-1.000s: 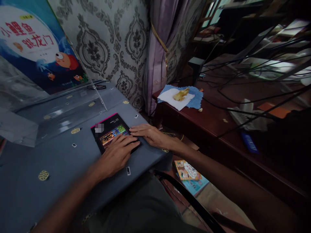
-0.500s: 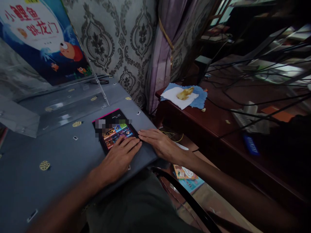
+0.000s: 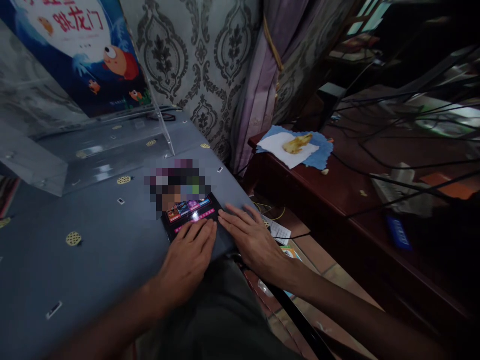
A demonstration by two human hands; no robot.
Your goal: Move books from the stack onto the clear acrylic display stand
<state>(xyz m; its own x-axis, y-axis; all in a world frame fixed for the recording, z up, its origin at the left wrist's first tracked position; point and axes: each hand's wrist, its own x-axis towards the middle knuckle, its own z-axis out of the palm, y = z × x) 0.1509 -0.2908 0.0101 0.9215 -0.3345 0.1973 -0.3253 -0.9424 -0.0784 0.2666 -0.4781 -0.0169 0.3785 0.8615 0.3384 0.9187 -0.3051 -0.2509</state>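
A black book (image 3: pixel 195 212) with small colourful pictures and pink strips lies flat on the grey-blue tablecloth (image 3: pixel 123 260). Blurred squares cover its far part. My left hand (image 3: pixel 192 252) rests with fingers stretched out on the book's near edge, hiding that edge. Just beside the right side of the book, my right hand (image 3: pixel 253 237) lies flat with its fingers extended. Its fingertips are at or very close to the book's edge; whether they touch it I cannot tell. Neither hand is wrapped round anything.
A clear acrylic stand (image 3: pixel 165 132) holds a blue picture book (image 3: pixel 116 85) at the back left. On the dark red desk (image 3: pixel 292 195) to the right lie a blue cloth (image 3: pixel 324 145), a yellowish food piece (image 3: pixel 298 143) on white paper, and black cables (image 3: pixel 375 162). A chair armrest (image 3: pixel 296 315) is below.
My left hand has slid back from the pictures to the book's near edge, uncovering a pink strip. The right hand stays beside the book. The view has shifted slightly.
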